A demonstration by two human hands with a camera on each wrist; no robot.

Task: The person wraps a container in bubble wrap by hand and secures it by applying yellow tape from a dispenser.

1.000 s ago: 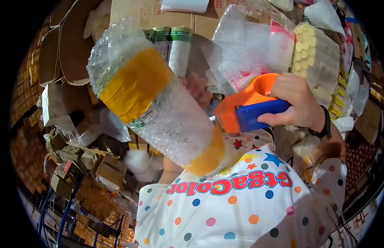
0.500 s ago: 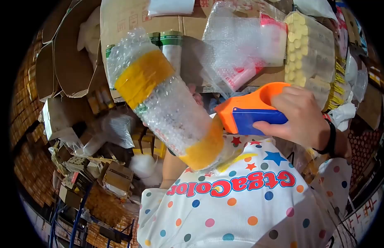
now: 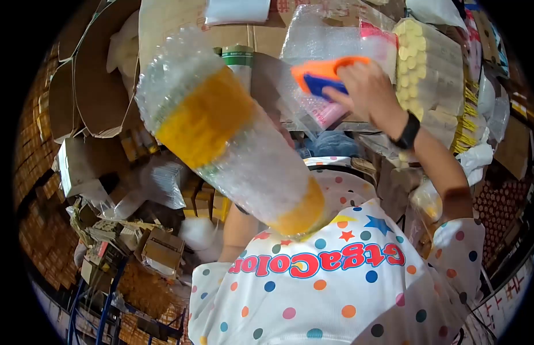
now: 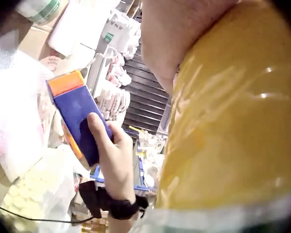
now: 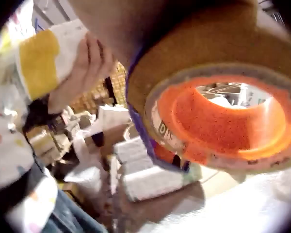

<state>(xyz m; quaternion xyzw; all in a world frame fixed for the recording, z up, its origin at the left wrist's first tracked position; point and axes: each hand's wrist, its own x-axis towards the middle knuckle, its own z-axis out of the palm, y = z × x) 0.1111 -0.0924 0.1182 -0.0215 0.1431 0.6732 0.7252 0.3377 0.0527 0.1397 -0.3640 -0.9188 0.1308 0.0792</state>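
Left of the tape dispenser [image 3: 324,77], gripped high at far right by the right hand [image 3: 367,92], the left hand [image 5: 82,73] curls its fingers round the bubble-wrapped bundle [image 3: 232,138], whose long axis slants from far left to near right.

1. Shirt [image 3: 318,259] – big red and blue letters across the front, upside down from the head camera, reading "CtgaColor" as best I can tell.
2. Tape roll [image 5: 161,127] – small dark print on the inner ring, looks like "D1C", rest blurred.
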